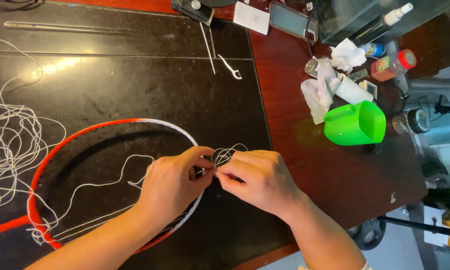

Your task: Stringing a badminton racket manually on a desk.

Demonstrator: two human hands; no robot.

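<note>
left hand (172,182): fingers pinch white string (224,155) | right hand (257,180): pinches same string (knuckles up) | over racket frame (85,131)

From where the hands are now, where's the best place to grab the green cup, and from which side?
Probably the green cup is best taken around its body from the left, the side nearest the right hand. It lies tipped on the brown tabletop, with its handle-like lip towards the crumpled white tissue. Its lower left side is free; bottles crowd the far side.
</note>
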